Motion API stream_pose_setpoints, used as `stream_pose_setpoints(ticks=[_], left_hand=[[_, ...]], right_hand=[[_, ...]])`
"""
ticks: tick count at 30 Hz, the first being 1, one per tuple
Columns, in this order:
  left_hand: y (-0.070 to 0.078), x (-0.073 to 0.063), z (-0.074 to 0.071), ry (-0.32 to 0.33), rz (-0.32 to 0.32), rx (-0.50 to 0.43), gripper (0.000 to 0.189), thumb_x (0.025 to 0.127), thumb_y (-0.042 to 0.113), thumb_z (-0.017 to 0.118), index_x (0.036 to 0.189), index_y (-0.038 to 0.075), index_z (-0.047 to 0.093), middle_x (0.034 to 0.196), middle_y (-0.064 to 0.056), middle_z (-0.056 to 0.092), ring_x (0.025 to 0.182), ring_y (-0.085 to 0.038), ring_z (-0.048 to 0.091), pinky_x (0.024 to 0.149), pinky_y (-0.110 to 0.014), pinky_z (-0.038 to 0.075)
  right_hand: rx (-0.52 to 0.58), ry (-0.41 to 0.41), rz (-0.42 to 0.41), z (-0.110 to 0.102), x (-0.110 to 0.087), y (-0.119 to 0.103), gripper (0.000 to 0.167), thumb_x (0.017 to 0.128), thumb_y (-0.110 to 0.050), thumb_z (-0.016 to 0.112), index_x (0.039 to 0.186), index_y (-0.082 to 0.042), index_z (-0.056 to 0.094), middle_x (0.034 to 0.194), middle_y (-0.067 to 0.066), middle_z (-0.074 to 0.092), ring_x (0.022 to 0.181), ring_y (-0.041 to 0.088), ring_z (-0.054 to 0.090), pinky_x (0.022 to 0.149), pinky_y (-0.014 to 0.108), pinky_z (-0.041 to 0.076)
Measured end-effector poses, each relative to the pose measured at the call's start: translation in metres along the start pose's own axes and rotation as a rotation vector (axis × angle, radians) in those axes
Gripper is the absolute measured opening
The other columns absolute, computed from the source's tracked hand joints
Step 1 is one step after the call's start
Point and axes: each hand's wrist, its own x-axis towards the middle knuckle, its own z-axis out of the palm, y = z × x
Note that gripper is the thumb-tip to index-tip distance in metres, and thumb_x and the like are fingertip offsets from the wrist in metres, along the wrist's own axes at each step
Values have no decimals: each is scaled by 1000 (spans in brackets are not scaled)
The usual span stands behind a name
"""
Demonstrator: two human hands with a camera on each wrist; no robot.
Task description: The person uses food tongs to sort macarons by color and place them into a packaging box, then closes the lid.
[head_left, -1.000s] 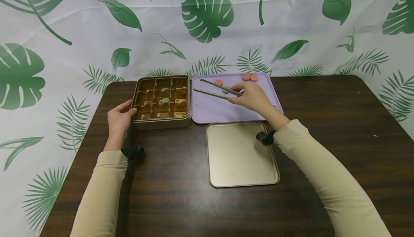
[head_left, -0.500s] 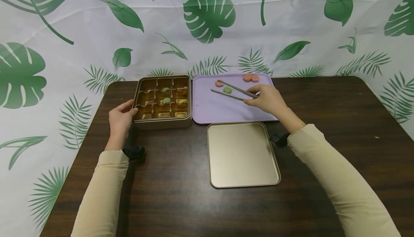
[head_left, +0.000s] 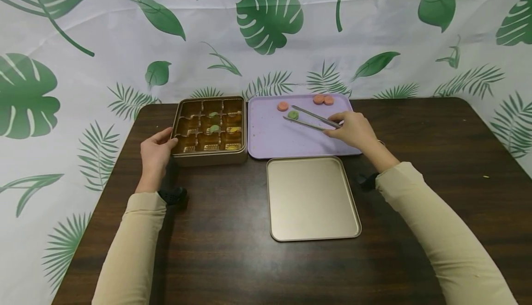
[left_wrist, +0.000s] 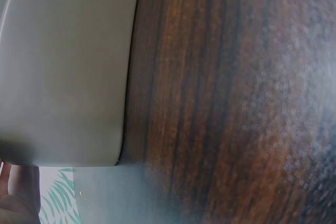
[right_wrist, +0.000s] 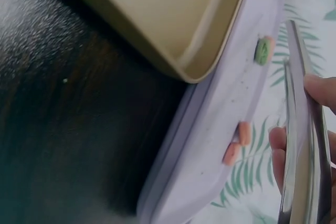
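Note:
My left hand point(head_left: 155, 155) holds the left side of a square gold tin point(head_left: 209, 158), its thumb at the near left corner. Inside the tin, a brown plastic insert is divided into several compartments, and a few hold green and yellow macarons. In my right hand point(head_left: 353, 129) is a pair of metal tongs point(right_wrist: 310, 150), pinched between thumb and fingers with the arms spread. The tong tips point left over the lilac tray point(head_left: 266, 138), either side of a green macaron point(head_left: 293, 115). Just behind it lies a pink macaron point(head_left: 282, 106).
Two more pink macarons point(head_left: 323, 99) lie at the tray's far edge, and crumbs dot its surface. A flat gold lid point(head_left: 313, 198) rests in front of the tray on the dark wooden table point(head_left: 216, 249). A leaf-print cloth point(head_left: 266, 64) hangs behind the table.
My right hand has drawn back to the right with the tongs, from over the tray's left part to the green macaron, which now shows fully. My left hand stays on the tin.

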Motion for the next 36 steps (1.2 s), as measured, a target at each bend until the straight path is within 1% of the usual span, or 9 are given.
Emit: stream_pose_setpoints(ticks=[5, 10, 21, 27, 36], left_hand=[[0, 1, 1, 10, 2, 2, 43, 97, 14, 53, 139, 9, 50, 145, -11, 49, 132, -21, 47, 108, -33, 42], [0, 2, 2, 9, 4, -2, 43, 97, 14, 53, 139, 9, 50, 145, -11, 48, 132, -21, 46, 109, -33, 41], [2, 1, 2, 12, -4, -5, 43, 97, 13, 53, 139, 9, 50, 146, -10, 48, 132, -21, 46, 109, -33, 41], [1, 1, 2, 12, -1, -9, 43, 97, 12, 53, 139, 9, 50, 146, -11, 47, 133, -21, 45, 109, -33, 41], [1, 2, 1, 17, -8, -12, 43, 96, 13, 54, 139, 9, 51, 145, -11, 48, 131, -20, 47, 108, -31, 42]], right_hand=[[-7, -9, 22, 1, 1, 4, 45, 82, -26, 71, 119, -1, 65, 116, 22, 66, 104, 40, 60, 86, 52, 46], [-11, -30, 39, 3, 2, 8, 46, 83, -27, 70, 120, 0, 65, 117, 23, 66, 107, 42, 59, 88, 53, 46], [-9, -48, 51, 8, 5, 13, 46, 84, -27, 69, 121, 0, 64, 118, 23, 65, 108, 42, 59, 88, 54, 46], [-9, -39, 40, 11, 5, 16, 44, 84, -25, 70, 120, 1, 65, 117, 23, 66, 108, 42, 59, 89, 54, 46], [-13, 5, 24, 14, 6, 18, 41, 82, -24, 71, 115, 1, 68, 110, 21, 69, 103, 42, 61, 84, 53, 47]])
